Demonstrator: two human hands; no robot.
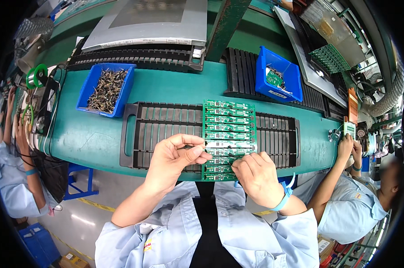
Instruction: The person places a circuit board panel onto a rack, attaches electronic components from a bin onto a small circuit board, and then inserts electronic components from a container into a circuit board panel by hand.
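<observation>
A green circuit board panel [229, 119], made of several narrow strips with small dark parts, lies across a black slotted tray [166, 117]. At the panel's left edge my left hand [177, 156] is closed, thumb and forefinger pinched together; a tiny dark bit shows by the fingertips, too small to name. My right hand [257, 175], wearing a light blue wrist strap [282, 202], is closed over the panel's lower right strips. Its fingertips meet at the board's surface, and whatever they hold is hidden.
Left of the panel stands a blue bin [129, 85] of small metal-legged components. Another blue bin [280, 91] with board pieces rests on black racks at the right. A green post [228, 29] rises behind. Co-workers' hands [345, 147] are at both sides; a solder reel [36, 77] stands left.
</observation>
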